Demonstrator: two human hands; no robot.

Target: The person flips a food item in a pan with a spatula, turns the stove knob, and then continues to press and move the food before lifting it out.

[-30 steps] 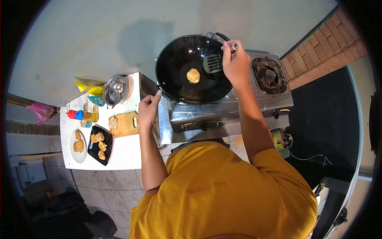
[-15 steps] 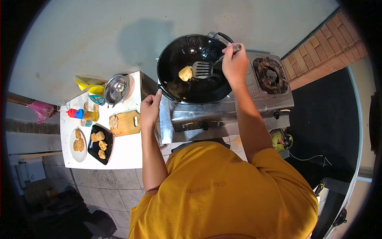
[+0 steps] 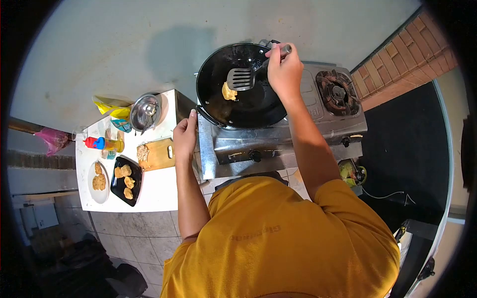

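My right hand (image 3: 285, 74) is closed round the handle of a slotted spatula (image 3: 241, 78). The spatula's blade is inside a black wok (image 3: 258, 110), overlapping the top edge of a golden fried piece of food (image 3: 229, 92). The wok stands on the left part of a steel gas stove (image 3: 298, 130). Just left of the wok's near-left handle (image 3: 207, 117) is my left hand (image 3: 185, 134), its fingers curled in and the thumb pointing up. A narrow gap seems to separate thumb and handle; nothing shows in that hand.
At left, a white table (image 3: 154, 191) bears a black tray (image 3: 118, 194) of fried pieces, a white plate (image 3: 102, 197), a cutting board (image 3: 161, 158), a metal bowl (image 3: 140, 110) and bottles (image 3: 102, 143). A bare burner (image 3: 339, 93) is at right.
The spatula has moved left and up, from beside the fried piece to over its upper edge. The piece has shifted slightly left. My left hand has drawn a little left from the wok handle.
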